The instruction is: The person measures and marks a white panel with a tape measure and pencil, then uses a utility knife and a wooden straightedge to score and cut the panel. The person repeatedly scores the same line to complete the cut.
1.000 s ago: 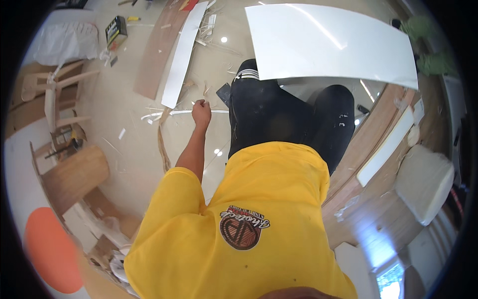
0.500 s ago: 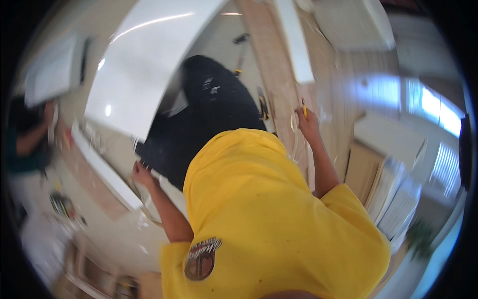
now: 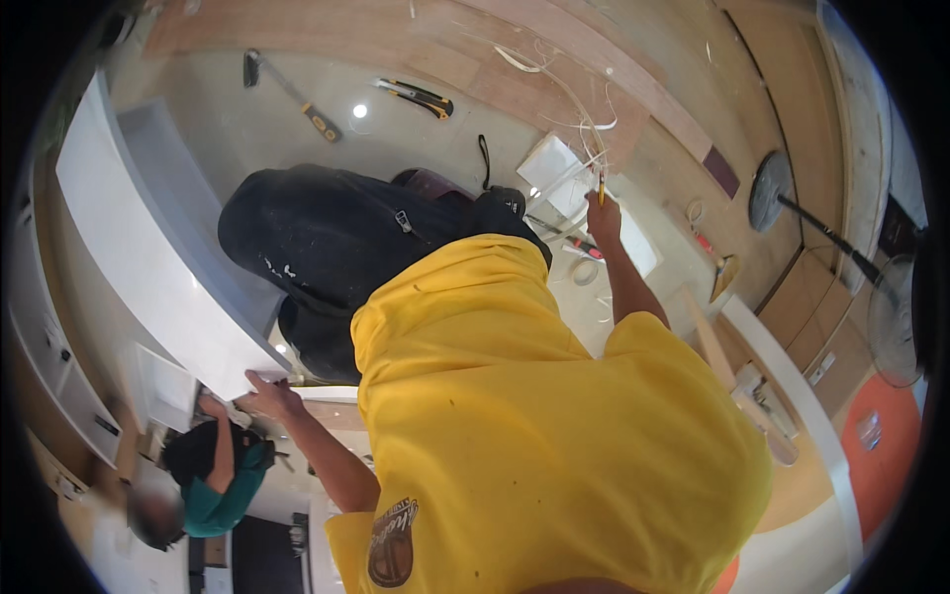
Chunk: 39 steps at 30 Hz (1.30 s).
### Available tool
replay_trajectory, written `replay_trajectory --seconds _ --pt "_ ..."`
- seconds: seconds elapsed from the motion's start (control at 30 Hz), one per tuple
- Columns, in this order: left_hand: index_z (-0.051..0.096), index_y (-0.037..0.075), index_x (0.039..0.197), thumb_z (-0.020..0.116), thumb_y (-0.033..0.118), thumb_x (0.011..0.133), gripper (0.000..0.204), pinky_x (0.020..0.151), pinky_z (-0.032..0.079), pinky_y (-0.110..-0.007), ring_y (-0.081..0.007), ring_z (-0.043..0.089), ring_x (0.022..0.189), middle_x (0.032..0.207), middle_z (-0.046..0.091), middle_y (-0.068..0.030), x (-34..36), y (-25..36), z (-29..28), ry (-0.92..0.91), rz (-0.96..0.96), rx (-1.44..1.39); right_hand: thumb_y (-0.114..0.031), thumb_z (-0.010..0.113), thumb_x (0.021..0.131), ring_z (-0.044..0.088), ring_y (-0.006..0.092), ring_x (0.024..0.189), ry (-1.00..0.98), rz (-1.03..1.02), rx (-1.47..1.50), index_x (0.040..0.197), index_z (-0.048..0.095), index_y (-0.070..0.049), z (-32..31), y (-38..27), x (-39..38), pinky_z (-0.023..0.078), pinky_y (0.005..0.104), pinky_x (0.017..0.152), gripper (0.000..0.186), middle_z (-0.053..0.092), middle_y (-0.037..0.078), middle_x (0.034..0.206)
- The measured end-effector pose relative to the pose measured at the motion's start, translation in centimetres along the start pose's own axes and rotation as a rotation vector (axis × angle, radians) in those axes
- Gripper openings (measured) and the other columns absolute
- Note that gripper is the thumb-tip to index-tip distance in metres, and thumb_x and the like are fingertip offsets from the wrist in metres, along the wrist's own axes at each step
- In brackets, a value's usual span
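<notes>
White panel (image 3: 148, 257): long edges bow w/ the lens, its side toward the body running close along the dark-trousered knees (image 3: 297, 213), so little room there; bare floor tile (image 3: 203, 89) shows past the knees, around the hammer (image 3: 292, 97) and utility knife (image 3: 416, 98). Co-worker (image 3: 233, 485) in a teal top is close by the panel's lower end, tight on that side. R side is cluttered: pale strips (image 3: 584, 119) curl just beyond the R hand, w/ a red-handled tool (image 3: 586, 247) and tape roll (image 3: 585, 272) nearby.

L hand (image 3: 275, 398) is at the panel's lower corner, fingers part-curled & touching the edge; can't tell if it's a firm pinch. R hand (image 3: 605, 220) is closed on a pencil (image 3: 602, 186), the yellow end sticking out past thumb & fingers.

Panel's long axis runs upper L to lower R in view; pencil's is near vertical in view, exposed end pointing away from the body
</notes>
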<state>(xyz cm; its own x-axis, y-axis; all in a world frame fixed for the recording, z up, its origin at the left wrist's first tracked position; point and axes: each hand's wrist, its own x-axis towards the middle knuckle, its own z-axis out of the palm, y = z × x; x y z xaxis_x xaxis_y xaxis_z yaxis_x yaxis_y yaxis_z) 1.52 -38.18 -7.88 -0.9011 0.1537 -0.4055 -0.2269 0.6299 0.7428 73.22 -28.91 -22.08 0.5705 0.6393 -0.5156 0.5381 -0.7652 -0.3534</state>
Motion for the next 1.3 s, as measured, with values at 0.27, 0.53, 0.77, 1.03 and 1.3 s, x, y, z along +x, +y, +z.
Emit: replay_trajectory --seconds 0.27,0.53,0.77,1.03,1.3 --pt "0.043 0.01 0.149 0.043 0.051 0.11 0.057 0.098 0.053 -0.052 -0.0361 0.06 0.12 0.137 0.06 -0.0127 6.1 -3.3 -1.3 -0.229 -0.279 -0.234 -0.033 0.062 0.097 0.07 0.0445 0.089 0.008 -0.082 -0.023 0.116 0.067 -0.005 5.4 2.6 -8.8 0.056 0.0525 0.078 0.034 0.07 0.024 0.107" --pt "0.043 0.004 0.151 0.046 0.043 0.111 0.056 0.117 0.042 -0.051 -0.0342 0.053 0.135 0.15 0.053 -0.0132 -0.5 -4.4 -0.6 -0.119 -0.257 -0.515 -0.036 0.064 0.095 0.067 0.049 0.108 -0.52 -0.344 -0.391 0.154 0.041 -0.024 11.1 -7.1 -4.5 0.056 0.0577 0.087 0.063 0.045 0.017 0.151" --pt "0.04 0.004 0.151 0.064 0.025 0.104 0.056 0.073 0.061 -0.048 -0.0309 0.068 0.103 0.127 0.062 -0.0173 -6.9 -5.7 4.6 0.216 -0.072 -0.501 -0.046 0.072 0.091 0.07 0.0286 0.088 -0.414 -0.348 -0.094 0.129 0.064 -0.008 5.6 -4.0 2.0 0.058 0.0398 0.065 0.053 0.07 0.01 0.107" --pt "0.045 0.011 0.154 0.059 0.017 0.106 0.051 0.063 0.06 -0.035 -0.0197 0.068 0.085 0.112 0.069 -0.01 -10.9 -3.1 7.7 0.251 0.033 -0.834 -0.071 0.054 0.096 0.047 0.0072 0.048 -1.053 -0.322 0.429 0.131 0.055 -0.013 -0.5 -27.6 4.6 0.048 0.0286 0.047 0.068 0.069 0.009 0.097" --pt "0.065 -0.005 0.134 0.066 0.02 0.103 0.04 0.088 0.054 -0.031 -0.0189 0.068 0.104 0.118 0.07 -0.0128 -16.4 -4.1 7.0 0.344 0.014 -0.405 -0.064 0.047 0.102 0.07 0.0307 0.086 -1.999 -0.35 0.26 0.149 0.044 -0.012 7.9 -47.2 -20.4 0.057 0.0317 0.058 0.071 0.067 0.019 0.117"
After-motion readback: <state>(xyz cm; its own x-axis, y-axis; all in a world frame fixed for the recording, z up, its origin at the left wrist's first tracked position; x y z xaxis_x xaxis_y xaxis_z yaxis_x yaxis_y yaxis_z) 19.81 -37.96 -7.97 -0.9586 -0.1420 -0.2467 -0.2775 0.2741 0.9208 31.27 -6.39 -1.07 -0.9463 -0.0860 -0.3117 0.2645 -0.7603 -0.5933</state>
